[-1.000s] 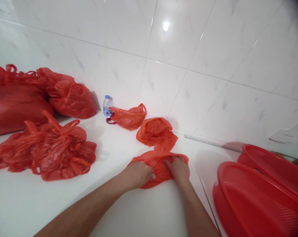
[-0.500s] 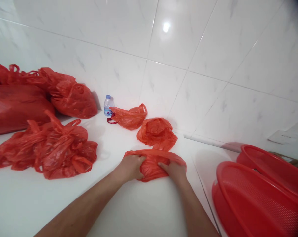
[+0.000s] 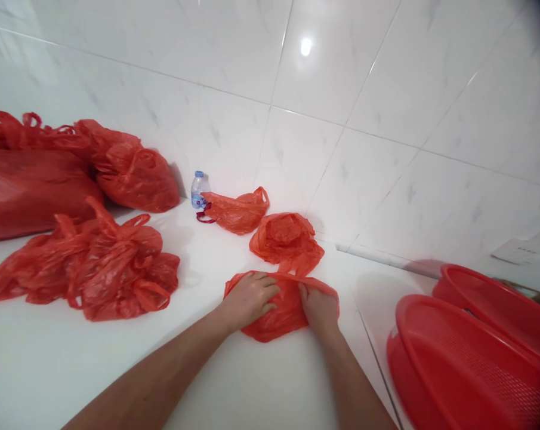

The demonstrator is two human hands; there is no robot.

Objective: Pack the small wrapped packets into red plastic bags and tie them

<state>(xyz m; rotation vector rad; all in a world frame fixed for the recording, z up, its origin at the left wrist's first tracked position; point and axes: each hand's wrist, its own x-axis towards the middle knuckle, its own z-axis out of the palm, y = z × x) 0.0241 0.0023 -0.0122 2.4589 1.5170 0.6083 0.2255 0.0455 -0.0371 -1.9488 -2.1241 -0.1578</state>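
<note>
A crumpled red plastic bag (image 3: 284, 310) lies on the white counter (image 3: 73, 370) in front of me. My left hand (image 3: 248, 297) rests on its left half with the fingers spread flat over the plastic. My right hand (image 3: 320, 306) presses on its right half, fingers curled into the plastic. Just behind it sits another loosely balled red bag (image 3: 286, 241). A flatter red bag (image 3: 236, 212) lies further back by the wall.
A heap of red bags (image 3: 95, 266) sits at the left, with fuller red bags (image 3: 133, 173) behind it against the tiled wall. A small water bottle (image 3: 198, 188) stands by the wall. Two red plastic baskets (image 3: 466, 364) are at the right.
Both hands have kept working the same bag. The left hand went from gripping its edge to lying flat on top, and the bag has been pressed flatter.
</note>
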